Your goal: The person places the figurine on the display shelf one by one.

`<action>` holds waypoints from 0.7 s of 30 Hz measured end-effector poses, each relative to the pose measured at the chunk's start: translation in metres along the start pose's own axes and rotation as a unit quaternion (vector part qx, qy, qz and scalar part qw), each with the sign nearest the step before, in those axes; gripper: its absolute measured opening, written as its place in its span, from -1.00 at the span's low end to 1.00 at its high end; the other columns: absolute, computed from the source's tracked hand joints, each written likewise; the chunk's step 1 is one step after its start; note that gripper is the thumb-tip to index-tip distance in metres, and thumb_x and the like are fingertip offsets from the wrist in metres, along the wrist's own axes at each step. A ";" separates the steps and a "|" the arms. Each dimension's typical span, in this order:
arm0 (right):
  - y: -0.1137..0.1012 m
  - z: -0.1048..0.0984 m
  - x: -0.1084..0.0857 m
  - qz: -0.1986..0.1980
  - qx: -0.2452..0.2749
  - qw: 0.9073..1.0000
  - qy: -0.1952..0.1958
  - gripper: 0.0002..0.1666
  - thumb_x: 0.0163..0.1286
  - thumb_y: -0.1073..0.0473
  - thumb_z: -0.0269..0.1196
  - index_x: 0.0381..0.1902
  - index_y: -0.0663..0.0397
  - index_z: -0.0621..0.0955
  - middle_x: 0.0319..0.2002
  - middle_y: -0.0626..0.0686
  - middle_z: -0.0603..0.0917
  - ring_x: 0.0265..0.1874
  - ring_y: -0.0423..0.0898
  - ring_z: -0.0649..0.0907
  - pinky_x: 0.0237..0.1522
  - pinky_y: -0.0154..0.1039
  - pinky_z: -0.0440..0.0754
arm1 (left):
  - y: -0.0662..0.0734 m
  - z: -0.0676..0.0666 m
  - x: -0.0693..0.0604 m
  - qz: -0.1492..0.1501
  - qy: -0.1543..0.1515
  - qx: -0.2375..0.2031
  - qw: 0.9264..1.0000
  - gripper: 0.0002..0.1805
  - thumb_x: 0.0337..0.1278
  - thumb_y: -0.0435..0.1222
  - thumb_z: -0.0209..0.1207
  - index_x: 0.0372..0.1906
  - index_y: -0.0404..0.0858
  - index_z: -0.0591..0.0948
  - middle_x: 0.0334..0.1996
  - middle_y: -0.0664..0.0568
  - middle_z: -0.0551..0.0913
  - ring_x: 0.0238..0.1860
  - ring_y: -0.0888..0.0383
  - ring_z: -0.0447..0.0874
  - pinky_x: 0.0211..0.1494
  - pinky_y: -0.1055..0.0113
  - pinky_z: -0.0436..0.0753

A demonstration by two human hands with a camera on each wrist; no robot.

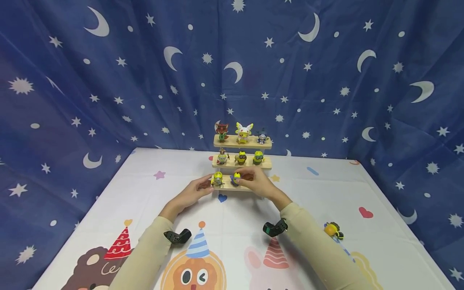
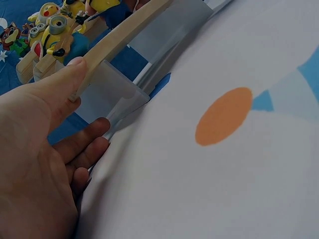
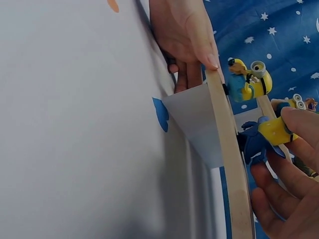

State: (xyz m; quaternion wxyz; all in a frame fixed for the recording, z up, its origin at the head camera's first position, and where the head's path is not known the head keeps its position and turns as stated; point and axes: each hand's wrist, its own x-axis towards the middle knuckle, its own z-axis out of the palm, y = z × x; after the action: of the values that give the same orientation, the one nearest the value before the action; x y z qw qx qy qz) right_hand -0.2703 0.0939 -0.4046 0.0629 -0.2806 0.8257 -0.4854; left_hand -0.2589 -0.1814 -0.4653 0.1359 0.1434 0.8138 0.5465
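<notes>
A three-tier wooden display shelf (image 1: 226, 187) with clear side panels stands at the back of the table. My right hand (image 1: 259, 183) pinches a yellow minion figurine in blue clothing (image 3: 275, 130) by its upper body, at the middle of the lowest tier. Its base is at the plank; full contact cannot be told. With thumb and fingers, my left hand (image 1: 192, 193) grips the left end of that same plank (image 2: 127, 40). Just beside the left thumb stands another minion figurine (image 3: 254, 85), holding a small brown thing.
Three figurines stand on the middle tier, among them a minion in goggles (image 1: 258, 157). The top tier bears a fox figurine (image 1: 221, 132), a white-eared yellow one (image 1: 243, 133) and a small dark one (image 1: 262, 137). Another yellow figurine (image 1: 331, 230) lies on the tablecloth at right.
</notes>
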 end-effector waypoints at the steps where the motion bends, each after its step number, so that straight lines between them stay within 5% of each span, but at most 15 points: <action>1: -0.001 0.000 0.000 0.001 -0.001 1.000 -0.001 -0.58 0.44 0.35 0.25 0.19 0.46 0.58 0.06 0.41 0.68 -0.07 0.25 0.71 -0.07 -0.21 0.71 | 0.000 0.000 0.000 -0.002 0.000 -0.001 1.000 -0.25 0.45 -0.12 0.16 0.61 -0.15 0.15 0.49 -0.28 0.34 0.49 -0.24 0.33 0.53 -0.14 0.35; 12: -0.001 -0.002 -0.001 -0.007 -0.013 1.000 0.007 -0.58 0.43 0.30 0.28 0.20 0.36 0.60 0.10 0.33 0.69 -0.02 0.18 0.70 0.16 0.06 0.67 | 0.000 -0.001 0.003 -0.016 0.001 -0.002 1.000 -0.24 0.45 -0.09 0.16 0.61 -0.11 0.15 0.50 -0.26 0.33 0.50 -0.23 0.31 0.55 -0.13 0.33; 21: 0.002 -0.008 -0.015 0.002 -0.013 1.000 0.024 -0.55 0.46 0.23 0.27 0.25 0.28 0.59 0.25 0.28 0.61 0.11 0.17 0.68 0.24 0.08 0.64 | 0.000 0.000 0.003 -0.019 0.002 -0.002 1.000 -0.24 0.45 -0.08 0.15 0.61 -0.12 0.14 0.54 -0.25 0.26 0.53 -0.25 0.26 0.57 -0.13 0.28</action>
State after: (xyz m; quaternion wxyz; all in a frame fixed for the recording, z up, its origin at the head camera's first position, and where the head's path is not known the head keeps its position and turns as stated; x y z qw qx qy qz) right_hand -0.2614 0.1085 -0.4051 0.0398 -0.2678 0.8339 -0.4809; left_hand -0.2613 -0.1805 -0.4653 0.1456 0.1263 0.8154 0.5459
